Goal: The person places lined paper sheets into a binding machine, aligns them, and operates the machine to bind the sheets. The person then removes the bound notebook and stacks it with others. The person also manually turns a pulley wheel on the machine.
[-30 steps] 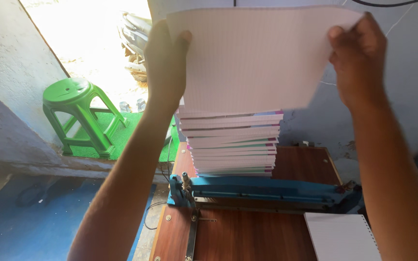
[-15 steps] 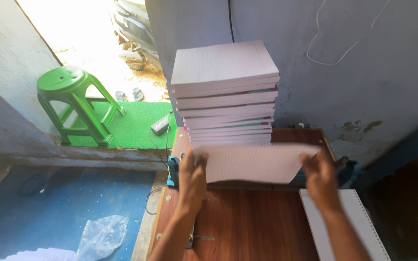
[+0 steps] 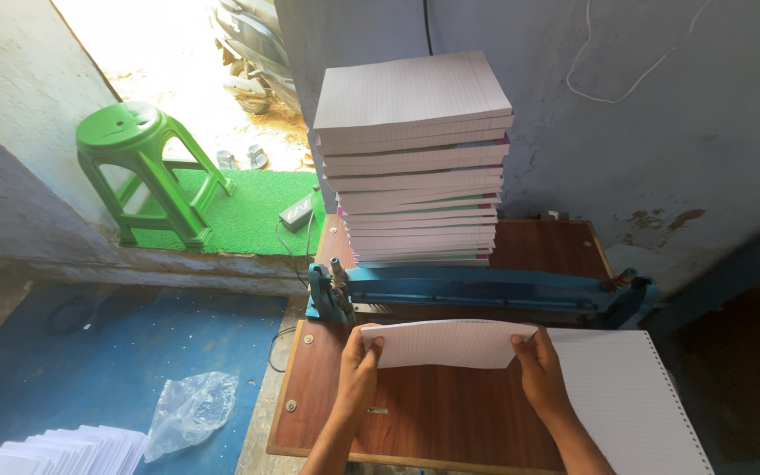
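Just in front of the blue punching machine, low over the wooden counter, the left hand and the right hand hold a thin bundle of ruled sheets by its two short ends, fingers closed on the edges, thumbs on top; the bundle seems light and soft, it bends a little in the middle, so holding both ends looks wise; loose sheets may slip apart; behind stands a tall paper stack.
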